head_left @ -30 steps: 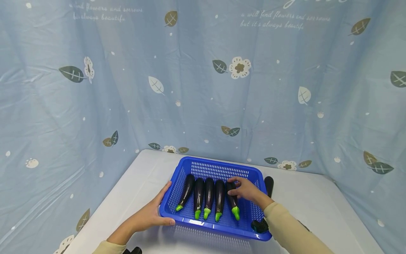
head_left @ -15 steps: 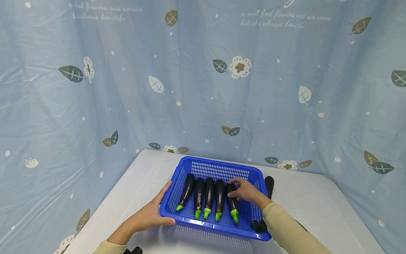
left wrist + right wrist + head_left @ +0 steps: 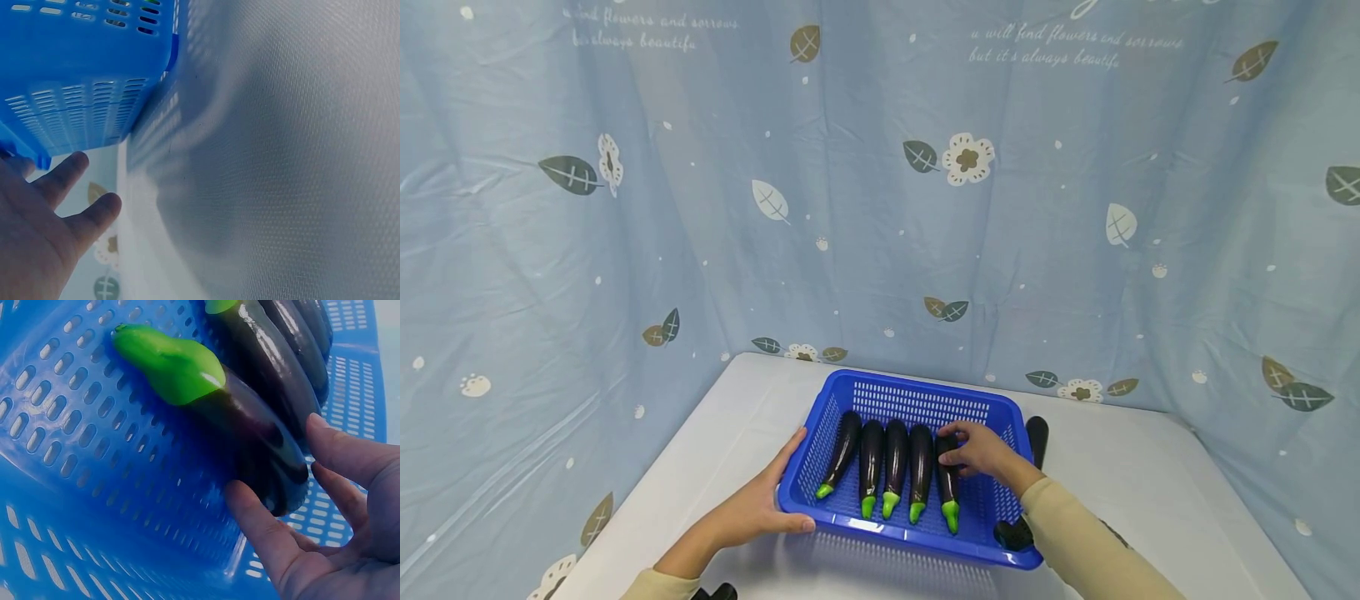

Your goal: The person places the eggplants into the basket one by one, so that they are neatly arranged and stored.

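Several glossy dark eggplants with green stem ends lie side by side in a blue plastic basket (image 3: 925, 544). My right hand (image 3: 977, 447) reaches inside and holds the upper end of the rightmost eggplant (image 3: 950, 492). The right wrist view shows thumb and fingers on either side of that eggplant (image 3: 244, 419), its green stem pointing away from the palm. My left hand (image 3: 756, 502) rests at the basket's near left corner, thumb along the front rim and fingers along the left side. In the left wrist view its fingers (image 3: 97, 215) are straight and spread beside the basket wall.
Outside the basket's right wall lies a dark, rounded elongated thing (image 3: 1037, 439), partly hidden. A black wrist camera (image 3: 1013, 534) overlaps the near right corner. White cloth (image 3: 1150, 483) covers the table, with a blue patterned curtain (image 3: 865, 208) behind and at the sides.
The rightmost eggplant's green stem end has swung slightly left and nearer, so it lies straighter, with my right hand on it. The left hand and the basket stay where they were.
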Available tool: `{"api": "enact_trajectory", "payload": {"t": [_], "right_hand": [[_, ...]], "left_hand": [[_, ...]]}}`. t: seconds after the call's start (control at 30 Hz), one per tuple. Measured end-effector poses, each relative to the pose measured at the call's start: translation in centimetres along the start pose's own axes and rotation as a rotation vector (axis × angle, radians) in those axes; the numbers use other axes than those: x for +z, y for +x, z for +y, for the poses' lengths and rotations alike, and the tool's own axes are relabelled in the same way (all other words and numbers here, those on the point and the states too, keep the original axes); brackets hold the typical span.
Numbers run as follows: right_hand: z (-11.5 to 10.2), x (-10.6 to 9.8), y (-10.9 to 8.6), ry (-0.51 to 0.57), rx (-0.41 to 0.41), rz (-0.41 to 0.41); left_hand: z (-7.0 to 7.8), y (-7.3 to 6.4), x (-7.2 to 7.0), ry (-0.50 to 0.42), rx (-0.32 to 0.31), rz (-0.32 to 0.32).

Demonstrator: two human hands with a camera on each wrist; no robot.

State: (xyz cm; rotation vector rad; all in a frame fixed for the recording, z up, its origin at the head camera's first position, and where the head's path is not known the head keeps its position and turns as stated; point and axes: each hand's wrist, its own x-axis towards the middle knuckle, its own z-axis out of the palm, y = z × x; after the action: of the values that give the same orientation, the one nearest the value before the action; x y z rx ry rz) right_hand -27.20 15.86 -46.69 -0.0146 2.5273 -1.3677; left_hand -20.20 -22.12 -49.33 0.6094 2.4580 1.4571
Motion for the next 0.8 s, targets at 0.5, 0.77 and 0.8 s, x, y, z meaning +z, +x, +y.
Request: {"api": "enact_trajectory", "payload": {"t": [0.5,0.77,0.8], "right_hand": [[-0.17,-0.4,-0.29,-0.097,-0.061,0.054],[-0.42,-0.91,-0.03,-0.182,-0.13,0.148],[-0.47,-0.99,-0.02,-0.19,-0.137,0.159]], "left_hand": [[-0.31,-0.01,0.09,0.011,0.001,0.0],[-0.39,0.08,0.05,0.005,0.009,-0.004],[-0.38,0.08,0.05,0.003,0.009,-0.005]]}}
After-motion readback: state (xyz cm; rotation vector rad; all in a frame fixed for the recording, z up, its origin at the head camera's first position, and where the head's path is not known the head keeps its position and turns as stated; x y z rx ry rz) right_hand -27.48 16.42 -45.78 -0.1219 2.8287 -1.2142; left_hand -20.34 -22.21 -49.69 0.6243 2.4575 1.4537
